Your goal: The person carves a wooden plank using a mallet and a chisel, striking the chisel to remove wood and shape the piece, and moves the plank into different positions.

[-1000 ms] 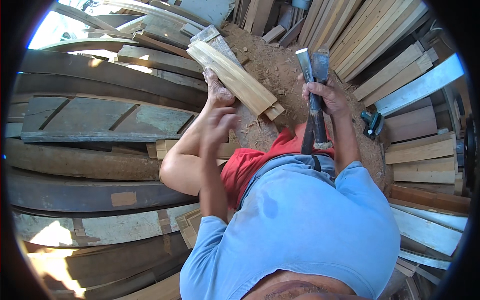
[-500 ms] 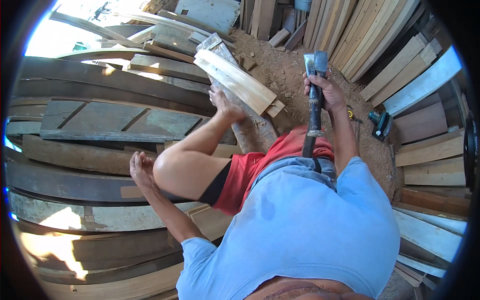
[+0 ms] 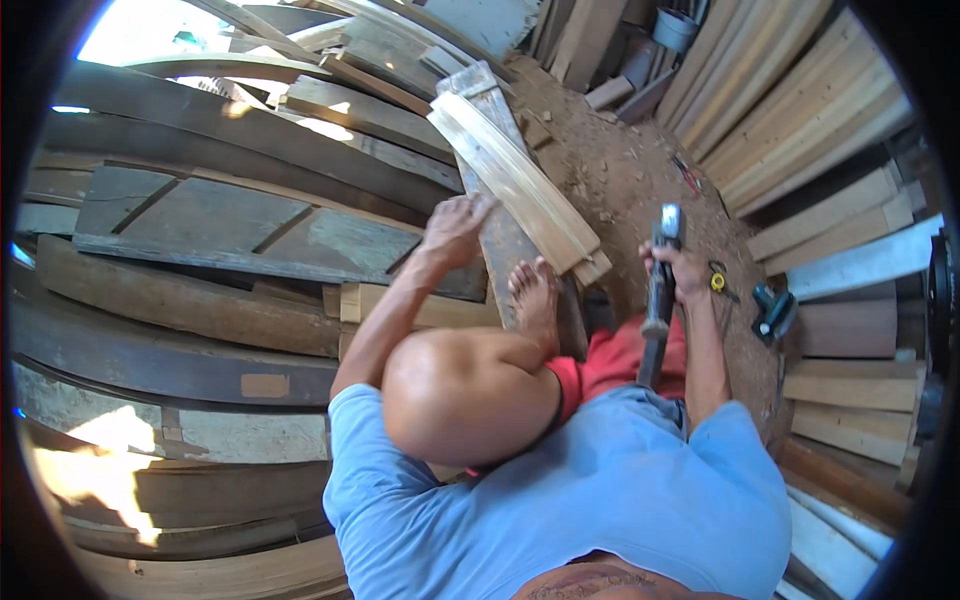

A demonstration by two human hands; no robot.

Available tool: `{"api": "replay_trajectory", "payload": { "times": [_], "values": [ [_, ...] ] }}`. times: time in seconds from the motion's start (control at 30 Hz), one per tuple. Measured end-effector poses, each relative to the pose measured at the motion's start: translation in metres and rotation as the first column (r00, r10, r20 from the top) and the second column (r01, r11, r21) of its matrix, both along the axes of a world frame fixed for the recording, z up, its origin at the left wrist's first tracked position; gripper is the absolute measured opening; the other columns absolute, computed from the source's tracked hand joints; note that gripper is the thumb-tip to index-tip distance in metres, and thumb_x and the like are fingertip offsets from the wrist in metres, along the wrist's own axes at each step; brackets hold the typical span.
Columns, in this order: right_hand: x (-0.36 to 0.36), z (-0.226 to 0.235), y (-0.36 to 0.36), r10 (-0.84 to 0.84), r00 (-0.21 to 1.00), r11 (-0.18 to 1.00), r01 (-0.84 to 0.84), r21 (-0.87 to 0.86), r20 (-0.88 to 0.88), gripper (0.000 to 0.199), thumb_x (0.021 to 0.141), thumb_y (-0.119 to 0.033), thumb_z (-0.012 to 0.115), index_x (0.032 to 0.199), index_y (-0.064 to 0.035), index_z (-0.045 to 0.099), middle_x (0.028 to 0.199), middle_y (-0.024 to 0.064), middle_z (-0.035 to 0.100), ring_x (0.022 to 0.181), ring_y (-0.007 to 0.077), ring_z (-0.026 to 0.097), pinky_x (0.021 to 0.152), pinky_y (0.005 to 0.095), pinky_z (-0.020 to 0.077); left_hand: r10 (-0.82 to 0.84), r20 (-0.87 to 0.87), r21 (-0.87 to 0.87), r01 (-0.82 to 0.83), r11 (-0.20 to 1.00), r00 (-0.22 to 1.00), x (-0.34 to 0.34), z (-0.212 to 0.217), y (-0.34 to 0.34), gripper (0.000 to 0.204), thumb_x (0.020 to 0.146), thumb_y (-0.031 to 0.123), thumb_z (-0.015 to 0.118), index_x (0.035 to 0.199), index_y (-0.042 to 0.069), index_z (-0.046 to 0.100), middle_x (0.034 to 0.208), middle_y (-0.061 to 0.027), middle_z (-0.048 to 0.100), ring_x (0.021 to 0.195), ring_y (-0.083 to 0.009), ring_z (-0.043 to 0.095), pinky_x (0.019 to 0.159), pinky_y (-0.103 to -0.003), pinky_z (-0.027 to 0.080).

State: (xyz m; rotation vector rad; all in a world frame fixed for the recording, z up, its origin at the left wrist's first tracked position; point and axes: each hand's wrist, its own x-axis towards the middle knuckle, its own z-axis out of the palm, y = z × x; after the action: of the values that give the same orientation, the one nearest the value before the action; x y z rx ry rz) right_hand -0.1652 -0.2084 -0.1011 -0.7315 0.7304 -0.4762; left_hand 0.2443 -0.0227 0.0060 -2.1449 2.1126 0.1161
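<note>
My right hand (image 3: 680, 272) is closed around a hammer (image 3: 671, 222) and a dark-handled chisel (image 3: 655, 300), which appear bundled together. The metal head points away from me, and a metal ring shows near the handle's lower end. My left hand (image 3: 458, 228) reaches forward over the left edge of a worn plank bench (image 3: 497, 255), its fingers stretched and slightly blurred; whether they touch the bench I cannot tell. Pale wooden boards (image 3: 520, 180) lie along the bench, just right of that hand. My bare foot (image 3: 535, 297) rests on the bench near their closer end.
Stacked timber and grey panels (image 3: 230, 225) fill the left side. Planks (image 3: 800, 120) lean at the right. A green power tool (image 3: 773, 312), a yellow tape measure (image 3: 718, 280) and red-handled pliers (image 3: 688, 175) lie on the dusty ground. A grey bucket (image 3: 675, 32) stands behind.
My left hand has moved from beside my knee forward to the bench. My left leg has drawn inward, and its foot is closer. The right hand with its tools is lower in view.
</note>
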Motion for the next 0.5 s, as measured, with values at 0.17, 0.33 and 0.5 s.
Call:
{"api": "replay_trajectory", "payload": {
  "times": [0.17,0.33,0.5],
  "values": [
    [-0.021,-0.006,0.01,-0.046,0.985,0.99,0.067,0.125,-0.168,0.023,0.087,-0.011,0.07,0.108,-0.0021,0.066,0.094,0.0098,0.072,0.074,0.0168,0.069,0.069,0.031,0.0577,-0.241,0.197,0.189,0.205,0.96,0.95,-0.009,-0.083,-0.082,0.074,0.096,0.011,0.053,0.162,0.031,0.026,0.164,-0.0259,0.025,0.153,-0.0411,0.022,0.124,-0.058,0.017],
    [-0.056,-0.017,0.013,-0.131,0.967,0.969,0.171,0.177,-0.22,0.023,0.087,-0.014,0.071,0.106,-0.003,0.065,0.093,0.0081,0.072,0.075,0.0162,0.069,0.066,0.0317,0.0573,-0.385,0.145,0.378,0.309,0.873,0.911,-0.035,-0.077,-0.146,0.117,0.07,0.029,0.086,0.164,0.03,0.016,0.166,-0.0248,0.018,0.156,-0.0412,0.015,0.125,-0.057,0.016],
    [-0.077,-0.024,0.018,-0.171,0.93,0.942,0.25,0.222,-0.325,0.024,0.086,-0.016,0.073,0.106,-0.0049,0.065,0.092,0.0068,0.072,0.074,0.016,0.069,0.065,0.0313,0.0586,-0.422,-0.079,0.194,0.429,0.882,0.903,-0.021,-0.096,-0.154,0.138,0.042,0.034,0.096,0.161,0.026,0.025,0.149,-0.0235,0.04,0.142,-0.044,0.035,0.114,-0.06,0.031]
  ]
}}
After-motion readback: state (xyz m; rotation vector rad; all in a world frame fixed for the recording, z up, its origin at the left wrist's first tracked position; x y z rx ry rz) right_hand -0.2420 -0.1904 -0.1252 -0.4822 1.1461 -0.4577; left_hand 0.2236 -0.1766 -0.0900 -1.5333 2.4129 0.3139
